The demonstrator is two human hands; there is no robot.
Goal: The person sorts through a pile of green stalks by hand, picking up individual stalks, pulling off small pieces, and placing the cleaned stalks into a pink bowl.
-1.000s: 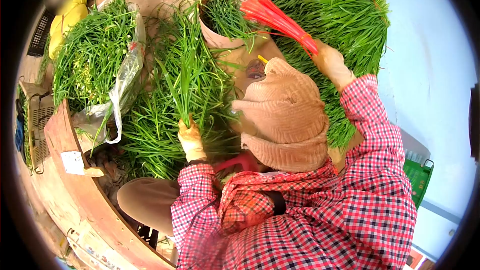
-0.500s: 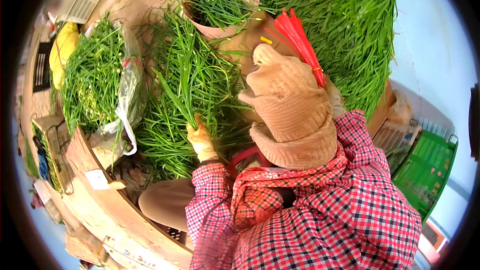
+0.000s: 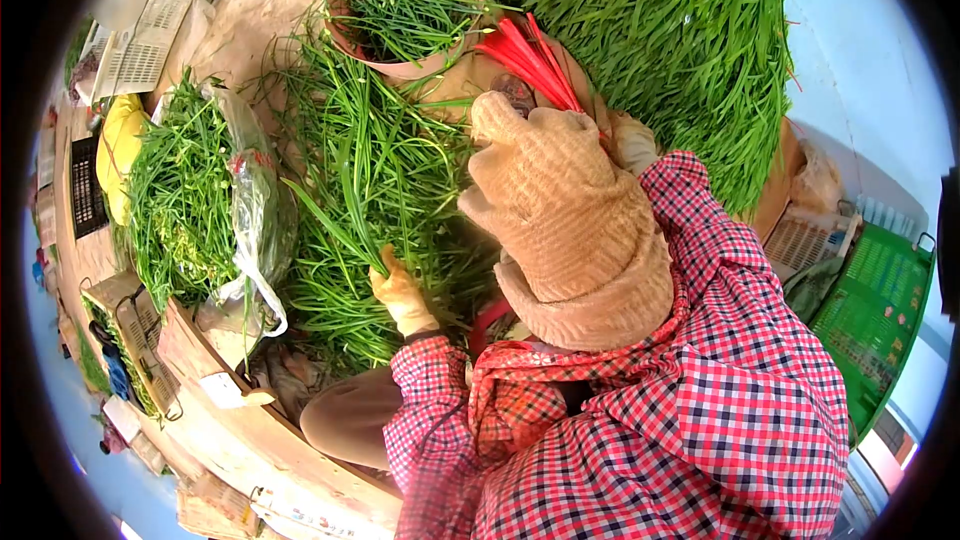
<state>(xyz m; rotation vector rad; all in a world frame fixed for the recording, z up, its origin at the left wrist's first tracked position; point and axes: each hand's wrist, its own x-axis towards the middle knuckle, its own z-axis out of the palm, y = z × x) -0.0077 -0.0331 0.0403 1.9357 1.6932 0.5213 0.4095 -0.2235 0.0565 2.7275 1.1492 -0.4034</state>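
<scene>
Long green garlic chives [image 3: 352,202] rise from my left hand [image 3: 402,292], whose yellow-gloved fingers are closed around their lower ends. Beneath it spreads a loose heap of chives [image 3: 335,285]. My right hand [image 3: 633,143], in a pale glove, shows only in part past the brown knitted hat [image 3: 575,210]. Its fingers are hidden, so I cannot see what they hold. Just beyond the hat lies a bundle of red strips [image 3: 530,62], close to my right hand, with its lower end out of sight.
A pink tub [image 3: 405,68] of flowering chive stems stands ahead. To the left is a clear plastic bag [image 3: 255,205] stuffed with greens, beside a yellow bag [image 3: 122,145]. A large chive pile [image 3: 660,60] fills the upper right. A green crate [image 3: 880,315] is at right.
The view has shifted a little. My right hand has moved forward beside the red strips, whose banded end is now hidden behind the hat. My left hand keeps its chives.
</scene>
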